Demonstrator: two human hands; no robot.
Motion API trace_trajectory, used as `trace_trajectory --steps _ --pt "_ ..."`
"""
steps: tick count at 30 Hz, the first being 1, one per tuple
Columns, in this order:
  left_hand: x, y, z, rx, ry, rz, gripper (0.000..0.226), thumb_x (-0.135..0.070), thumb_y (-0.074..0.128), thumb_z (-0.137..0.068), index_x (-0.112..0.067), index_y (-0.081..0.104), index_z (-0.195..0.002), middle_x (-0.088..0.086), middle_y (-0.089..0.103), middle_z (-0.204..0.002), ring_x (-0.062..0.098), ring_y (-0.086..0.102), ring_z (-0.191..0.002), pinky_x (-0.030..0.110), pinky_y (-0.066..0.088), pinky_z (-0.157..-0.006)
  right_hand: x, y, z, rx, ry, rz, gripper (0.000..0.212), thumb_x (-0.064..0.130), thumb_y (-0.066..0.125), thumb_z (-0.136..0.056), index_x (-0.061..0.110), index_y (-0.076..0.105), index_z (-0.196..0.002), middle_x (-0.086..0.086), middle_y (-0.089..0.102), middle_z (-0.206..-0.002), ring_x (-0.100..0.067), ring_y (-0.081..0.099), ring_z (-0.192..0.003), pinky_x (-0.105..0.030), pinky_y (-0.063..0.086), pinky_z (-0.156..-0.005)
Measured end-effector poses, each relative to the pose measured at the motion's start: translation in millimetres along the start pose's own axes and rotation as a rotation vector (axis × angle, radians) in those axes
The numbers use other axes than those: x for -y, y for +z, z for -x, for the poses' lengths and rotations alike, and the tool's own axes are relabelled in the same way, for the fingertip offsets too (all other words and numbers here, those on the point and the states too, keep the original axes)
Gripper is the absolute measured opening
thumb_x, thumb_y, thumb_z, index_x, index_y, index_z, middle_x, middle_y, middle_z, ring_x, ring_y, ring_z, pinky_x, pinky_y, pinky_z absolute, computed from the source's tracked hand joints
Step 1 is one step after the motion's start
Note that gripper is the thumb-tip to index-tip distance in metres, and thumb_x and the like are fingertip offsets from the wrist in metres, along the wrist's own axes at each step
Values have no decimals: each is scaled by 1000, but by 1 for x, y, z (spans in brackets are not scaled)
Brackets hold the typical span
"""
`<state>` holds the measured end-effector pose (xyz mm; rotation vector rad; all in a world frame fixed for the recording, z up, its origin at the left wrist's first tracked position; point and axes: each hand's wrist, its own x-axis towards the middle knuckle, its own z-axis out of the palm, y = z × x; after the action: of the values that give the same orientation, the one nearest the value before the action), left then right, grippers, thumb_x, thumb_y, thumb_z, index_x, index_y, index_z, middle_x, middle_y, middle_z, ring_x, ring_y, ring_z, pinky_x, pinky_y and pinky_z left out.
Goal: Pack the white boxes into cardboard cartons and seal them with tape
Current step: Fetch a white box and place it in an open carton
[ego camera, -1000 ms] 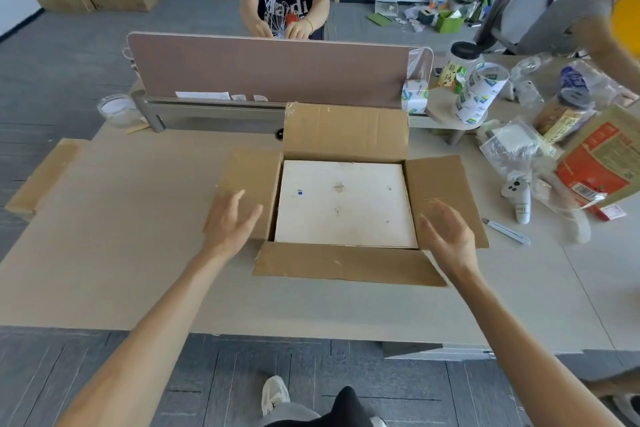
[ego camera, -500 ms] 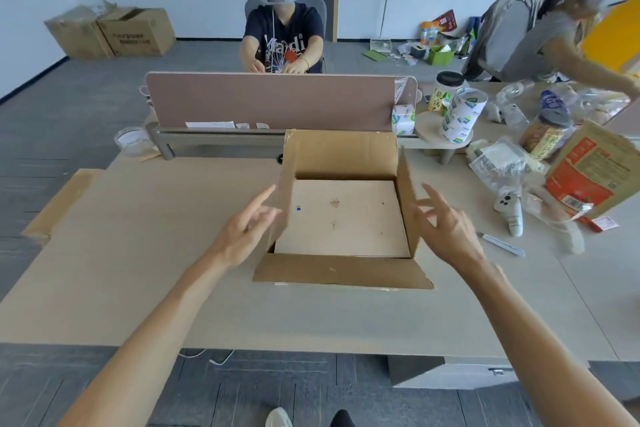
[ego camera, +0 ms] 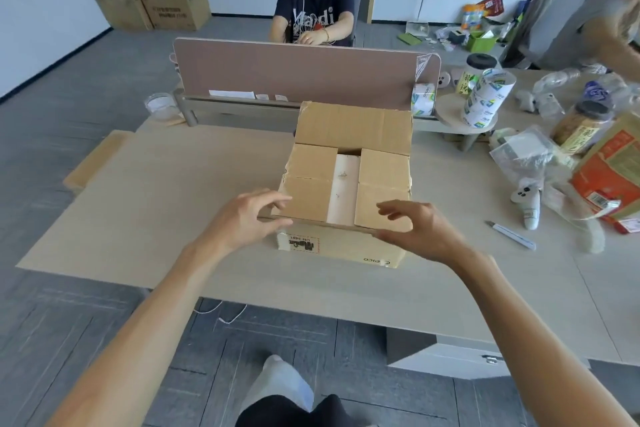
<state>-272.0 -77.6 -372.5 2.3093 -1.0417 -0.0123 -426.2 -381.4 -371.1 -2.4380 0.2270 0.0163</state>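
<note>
The carton (ego camera: 349, 248) sits mid-surface, square to the camera, printed front wall facing us. Left flap (ego camera: 310, 184) is down, right flap (ego camera: 382, 187) is down, and between them a strip of the white box (ego camera: 343, 184) shows, so the box is inside the carton, under those flaps. The far flap (ego camera: 353, 126) stands up and leans away.

The left grip (ego camera: 242, 218) is at the near left corner: fingers curved over the left flap's corner, thumb lower at the near edge. It is half-open, and I cannot tell whether it actually pinches cardboard. The right grip (ego camera: 422, 232) mirrors it at the near right corner, fingers loosely spread over the right flap and thumb along the near edge. Again, contact or pinch, I cannot tell.

The pale surface (ego camera: 173, 211) runs wide to the left. To the right of the carton lie a pen (ego camera: 512, 236) and a white controller (ego camera: 528, 199), with a red-orange package (ego camera: 609, 177) and a dark-lidded jar (ego camera: 578, 125) beyond. Printed rolls (ego camera: 486, 97) stack on a small round stand at the far right.

Behind the carton is a brown partition (ego camera: 298, 73), with a seated person (ego camera: 313, 17) on its far side. A second person (ego camera: 571, 7) bends in at the far right. Two cartons on the floor (ego camera: 156, 5) stand far left, against the wall.
</note>
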Motion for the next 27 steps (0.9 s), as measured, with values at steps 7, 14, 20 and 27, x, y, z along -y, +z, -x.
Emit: trace_trajectory --steps 7,14,20,27 --pt "33 14 -60 -42 -73 83 26 -31 66 -91 -29 66 -116 -22 65 -105 -4 60 -100 19 46 -85 -14 -17 -45 -257 53 -21 33 42 71 -86 25 70 -114 14 72 -98 -1 66 -95 -25 49 -90" --pt "84 34 -136 131 -219 304 35 -16 65 -89 -30 57 -121 -12 63 -92 3 57 -76 24 45 -74 -40 -5 -109 -328 290 -122 12 19 74 -86 19 74 -98 9 73 -88 -9 68 -88 -33 53 -92" --pt "121 50 -189 144 -248 304 37 -13 62 -92 -18 55 -128 -2 56 -116 10 55 -101 33 44 -99 -47 10 -144 -423 444 -219 10 15 72 -86 25 72 -89 3 75 -88 -12 69 -86 -21 51 -84" --pt "125 48 -233 374 -442 551 79 -38 52 -98 -23 -1 -155 0 23 -159 15 29 -143 34 24 -112 -63 9 -173 -479 639 -345 39 33 65 -93 25 58 -131 6 59 -121 -13 54 -115 -38 47 -98"
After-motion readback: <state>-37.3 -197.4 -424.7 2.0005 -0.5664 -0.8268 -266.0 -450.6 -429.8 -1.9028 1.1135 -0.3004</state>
